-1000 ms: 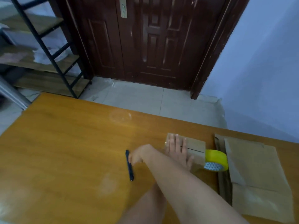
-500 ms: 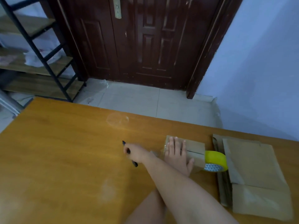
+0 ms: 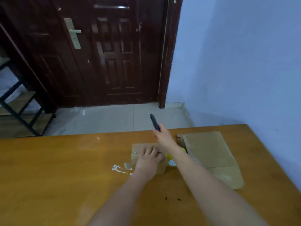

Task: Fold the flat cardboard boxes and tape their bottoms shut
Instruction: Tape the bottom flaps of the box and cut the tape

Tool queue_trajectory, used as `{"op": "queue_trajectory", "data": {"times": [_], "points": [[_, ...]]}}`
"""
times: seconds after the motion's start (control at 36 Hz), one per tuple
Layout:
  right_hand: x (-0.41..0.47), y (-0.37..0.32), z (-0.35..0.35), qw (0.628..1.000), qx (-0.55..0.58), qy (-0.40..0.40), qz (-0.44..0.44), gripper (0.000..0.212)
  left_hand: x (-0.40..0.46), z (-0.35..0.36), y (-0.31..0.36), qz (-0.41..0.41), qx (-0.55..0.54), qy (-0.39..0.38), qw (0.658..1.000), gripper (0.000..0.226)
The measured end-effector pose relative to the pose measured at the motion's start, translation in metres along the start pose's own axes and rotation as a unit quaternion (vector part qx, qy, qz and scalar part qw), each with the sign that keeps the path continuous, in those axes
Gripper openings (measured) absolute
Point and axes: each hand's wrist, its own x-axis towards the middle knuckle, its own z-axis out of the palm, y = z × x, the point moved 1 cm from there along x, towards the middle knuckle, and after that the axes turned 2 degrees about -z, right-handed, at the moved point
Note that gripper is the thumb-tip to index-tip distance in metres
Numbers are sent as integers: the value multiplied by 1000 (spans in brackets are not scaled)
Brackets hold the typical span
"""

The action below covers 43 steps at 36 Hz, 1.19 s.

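While your left hand (image 3: 150,158) lies flat, fingers straight, on the folded box (image 3: 138,150), the glossy orange wooden table (image 3: 57,168) spreads smooth beneath it. To the right sits a stack of flat matte-brown cardboard boxes (image 3: 210,154), and between stack and box a yellow tape roll (image 3: 171,160) shows partly under your forearm. Your right hand (image 3: 163,136) grips a slim dark cutter (image 3: 154,122), raised at the far edge. No writing is readable.
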Motion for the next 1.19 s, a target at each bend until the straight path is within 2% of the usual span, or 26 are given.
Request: {"op": "queue_trajectory", "data": {"times": [0.08,0.17,0.22,0.28,0.33,0.42,0.56,0.83,1.19], "points": [[-8,18,-35,999,-37,-3,34,18,2,-8,8,15,5,5,1000,62],[-18,37,-57,995,-81,28,41,28,6,-19,10,14,9,-25,1000,60],[-29,46,-67,990,-122,54,41,27,10,-22,8,4,-15,-35,999,56],[-43,53,-76,979,-178,78,58,27,12,-26,7,0,-43,-14,999,50],[-57,61,-81,959,-248,93,100,36,15,-26,5,6,-56,2,998,44],[-73,76,-81,944,-283,98,139,42,18,-27,3,9,-52,1,999,41],[-90,93,-76,934,-332,58,119,40,24,-28,2,16,-36,-20,999,44],[-91,86,-60,927,-352,68,112,39,24,-26,4,9,-38,-19,999,44],[-90,85,-53,924,-361,43,120,38,22,-25,4,7,-45,-8,999,45]]}}
